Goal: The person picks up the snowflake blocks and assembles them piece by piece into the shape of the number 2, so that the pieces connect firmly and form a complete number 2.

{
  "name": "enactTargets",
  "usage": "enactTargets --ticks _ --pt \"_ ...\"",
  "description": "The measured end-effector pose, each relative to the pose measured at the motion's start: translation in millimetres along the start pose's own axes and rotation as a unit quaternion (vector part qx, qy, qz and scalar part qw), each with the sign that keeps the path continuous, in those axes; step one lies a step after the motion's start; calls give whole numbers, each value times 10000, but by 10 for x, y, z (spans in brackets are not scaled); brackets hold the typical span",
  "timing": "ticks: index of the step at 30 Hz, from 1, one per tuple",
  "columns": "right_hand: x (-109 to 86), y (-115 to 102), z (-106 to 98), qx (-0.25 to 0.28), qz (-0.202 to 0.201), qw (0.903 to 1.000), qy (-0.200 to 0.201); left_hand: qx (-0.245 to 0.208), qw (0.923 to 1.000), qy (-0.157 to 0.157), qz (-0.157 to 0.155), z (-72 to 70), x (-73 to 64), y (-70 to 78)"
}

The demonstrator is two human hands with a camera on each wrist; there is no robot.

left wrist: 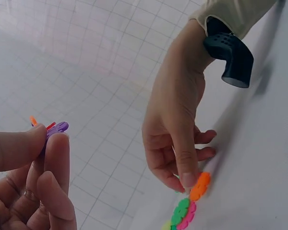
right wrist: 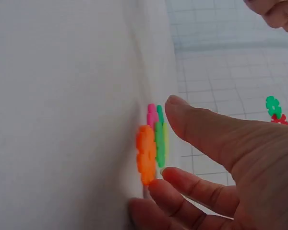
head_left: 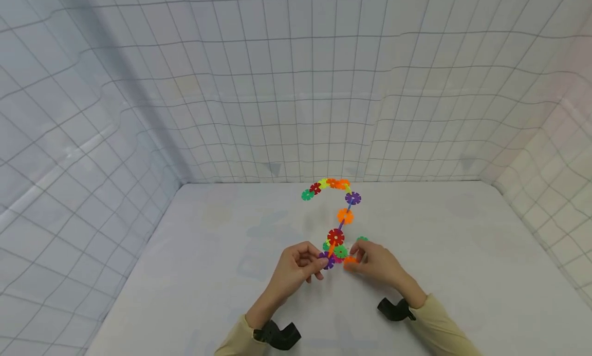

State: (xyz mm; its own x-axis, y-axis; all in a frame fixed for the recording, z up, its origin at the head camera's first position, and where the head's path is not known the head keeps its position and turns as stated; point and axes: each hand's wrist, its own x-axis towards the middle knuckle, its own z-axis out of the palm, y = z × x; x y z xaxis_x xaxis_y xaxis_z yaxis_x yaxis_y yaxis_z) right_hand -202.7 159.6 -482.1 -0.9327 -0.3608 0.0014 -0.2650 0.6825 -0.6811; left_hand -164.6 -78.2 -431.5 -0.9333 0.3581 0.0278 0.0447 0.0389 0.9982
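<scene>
My left hand [head_left: 296,266] pinches a purple notched disc [head_left: 330,264] between thumb and fingers. That disc is the near end of a chain of interlocking snowflake discs, which rises past a red disc [head_left: 335,237] and an orange disc [head_left: 345,216], then curves left to a green disc [head_left: 307,194]. My right hand [head_left: 379,263] is low over the table, thumb and fingers apart around a loose orange disc [right wrist: 146,153]. Right beside it lie a green disc [right wrist: 160,146], a pink disc [right wrist: 152,115] and a yellow one, partly hidden behind the others.
Another green disc [head_left: 362,238] shows just beyond my right fingers. The white table [head_left: 208,274] is enclosed at the back and sides by white grid-patterned sheeting [head_left: 296,89]. Black wrist cameras, one of them on the left wrist [head_left: 277,335], stick out under both forearms.
</scene>
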Motion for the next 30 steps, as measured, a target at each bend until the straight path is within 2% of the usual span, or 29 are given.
enactTargets --ticks 4,11,16,20,23,26,28,30 --pt "28 26 100 -221 186 9994 206 52 10000 14 -5 -9 -40 158" --pt "33 37 139 -515 428 9972 344 -77 10000 48 -11 -71 19 -23" --pt "5 24 83 -455 504 9976 109 -128 9998 19 123 -83 10 -18" --pt "-15 29 37 -222 375 9988 -201 -113 9998 3 172 -88 4 4" --pt "-24 21 7 21 107 9993 -363 -130 9998 5 164 -91 0 16" --pt "-30 -12 -28 602 -91 9967 -546 -165 9998 0 136 -94 -8 30" --pt "-35 -62 -72 1302 -126 9892 -668 -168 9998 3 119 -97 -16 43" --pt "-45 -120 -131 2117 -131 9741 -780 -154 9998 20 95 -101 -22 55"
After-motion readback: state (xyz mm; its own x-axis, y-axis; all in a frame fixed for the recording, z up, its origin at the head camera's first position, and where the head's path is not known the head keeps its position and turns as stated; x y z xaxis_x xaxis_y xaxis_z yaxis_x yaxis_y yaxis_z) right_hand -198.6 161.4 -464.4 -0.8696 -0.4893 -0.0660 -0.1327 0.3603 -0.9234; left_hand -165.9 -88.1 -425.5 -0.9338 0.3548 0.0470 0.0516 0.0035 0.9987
